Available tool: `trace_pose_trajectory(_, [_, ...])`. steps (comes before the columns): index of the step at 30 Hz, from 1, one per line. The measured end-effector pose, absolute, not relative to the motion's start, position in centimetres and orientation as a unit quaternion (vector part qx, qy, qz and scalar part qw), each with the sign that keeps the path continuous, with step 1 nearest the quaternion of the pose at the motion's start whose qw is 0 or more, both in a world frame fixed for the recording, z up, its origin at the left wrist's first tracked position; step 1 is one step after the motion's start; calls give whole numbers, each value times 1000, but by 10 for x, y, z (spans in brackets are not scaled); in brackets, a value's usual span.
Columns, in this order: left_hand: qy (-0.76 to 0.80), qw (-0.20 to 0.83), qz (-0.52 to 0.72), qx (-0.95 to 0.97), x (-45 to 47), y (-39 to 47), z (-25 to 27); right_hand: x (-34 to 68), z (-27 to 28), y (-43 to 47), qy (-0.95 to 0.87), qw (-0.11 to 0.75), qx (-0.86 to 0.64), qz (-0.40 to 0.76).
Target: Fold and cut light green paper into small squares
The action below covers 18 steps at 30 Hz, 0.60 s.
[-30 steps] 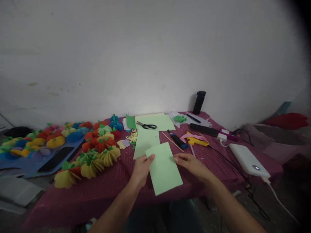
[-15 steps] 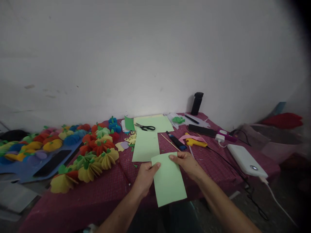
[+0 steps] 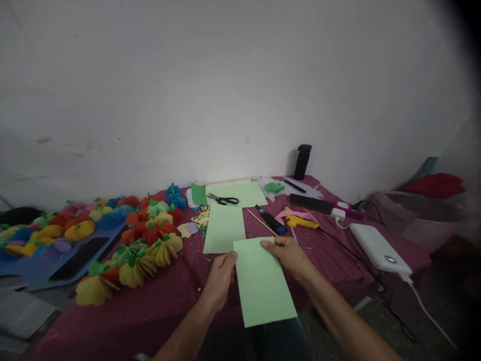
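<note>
A pale green sheet of paper (image 3: 263, 286) hangs over the table's front edge, held up between both hands. My left hand (image 3: 221, 281) is closed at its upper left edge, the thumb side meeting the paper. Along the upper right edge, my right hand (image 3: 288, 254) pinches the sheet with the thumb on top. Another pale green sheet (image 3: 224, 228) lies flat just beyond my left hand. Black-handled scissors (image 3: 224, 199) rest across the papers at the back. A wooden stick (image 3: 261, 220) and a dark blue and black tool (image 3: 271, 220) lie past my right hand.
Colourful paper pumpkins (image 3: 154, 230) crowd the left side. A yellow glue gun (image 3: 301, 221), a white power bank (image 3: 379, 248) and cables lie on the right. A black bottle (image 3: 302, 162) stands by the wall. Yellow scraps (image 3: 203, 216) lie near the centre.
The held sheet now shows more of its width, its lower right corner shifted right. My left thumb has moved from the sheet's face to its left edge. The right hand keeps its grip.
</note>
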<state>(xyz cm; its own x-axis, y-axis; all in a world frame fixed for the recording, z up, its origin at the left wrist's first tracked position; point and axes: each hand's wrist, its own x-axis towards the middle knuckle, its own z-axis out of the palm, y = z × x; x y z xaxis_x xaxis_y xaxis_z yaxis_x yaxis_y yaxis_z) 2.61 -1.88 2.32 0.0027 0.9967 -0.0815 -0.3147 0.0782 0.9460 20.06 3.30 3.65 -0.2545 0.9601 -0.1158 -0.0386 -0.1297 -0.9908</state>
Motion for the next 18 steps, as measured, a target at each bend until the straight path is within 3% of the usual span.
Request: trace_pose_trajectory(18, [413, 602, 561, 390, 22, -17, 24, 215, 39, 15, -569, 341, -356, 659])
